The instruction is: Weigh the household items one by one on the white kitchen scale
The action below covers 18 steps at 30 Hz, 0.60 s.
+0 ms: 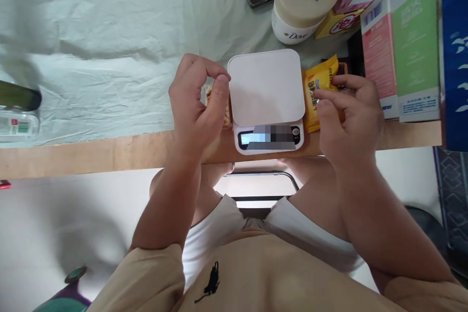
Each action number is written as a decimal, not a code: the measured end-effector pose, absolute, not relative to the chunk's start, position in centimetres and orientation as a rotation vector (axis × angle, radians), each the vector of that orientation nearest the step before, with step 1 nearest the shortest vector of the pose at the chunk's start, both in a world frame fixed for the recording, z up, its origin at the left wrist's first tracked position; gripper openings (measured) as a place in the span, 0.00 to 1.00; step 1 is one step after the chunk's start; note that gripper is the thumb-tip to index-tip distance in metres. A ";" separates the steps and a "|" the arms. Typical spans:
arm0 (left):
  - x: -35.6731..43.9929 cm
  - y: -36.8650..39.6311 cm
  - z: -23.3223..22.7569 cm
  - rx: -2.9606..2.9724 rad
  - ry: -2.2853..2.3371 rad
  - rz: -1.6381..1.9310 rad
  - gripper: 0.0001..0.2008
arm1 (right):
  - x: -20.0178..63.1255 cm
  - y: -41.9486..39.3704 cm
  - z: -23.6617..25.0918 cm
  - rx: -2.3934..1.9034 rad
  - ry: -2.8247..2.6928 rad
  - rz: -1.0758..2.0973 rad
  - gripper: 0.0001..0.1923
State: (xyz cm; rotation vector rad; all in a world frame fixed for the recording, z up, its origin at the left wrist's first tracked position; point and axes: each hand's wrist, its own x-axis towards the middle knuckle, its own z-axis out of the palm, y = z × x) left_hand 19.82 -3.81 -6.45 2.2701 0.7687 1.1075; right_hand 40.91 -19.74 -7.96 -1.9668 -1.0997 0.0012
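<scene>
One smooth white scale (266,85), flat and round-cornered, on the wooden-edged table (91,155); left hand (197,100) curled at its left side, thumb and forefinger nearly meeting, hold unclear; right hand (353,114) half-curled over a glossy yellow packet (312,109) just right of the scale, gripping or only touching, cannot tell; beyond, wrinkled pale-green cloth (109,53)

The left hand (199,102) curls, thumb near forefinger; the right hand (351,117) has bent fingers.

Table (91,154), pale cloth (109,66), white scale (266,87), Dove jar (307,2)
</scene>
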 end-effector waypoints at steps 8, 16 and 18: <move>19.9 -4.3 -5.1 2.195 0.937 1.060 0.12 | 39.9 -19.2 -7.1 -1.596 -1.296 -0.228 0.22; 19.5 -4.4 -5.0 2.202 0.865 1.021 0.06 | 37.6 -18.1 -7.4 -1.547 -1.251 0.003 0.20; 19.6 -4.5 -4.9 2.248 0.867 0.942 0.04 | 37.3 -18.1 -7.4 -1.581 -1.252 0.052 0.19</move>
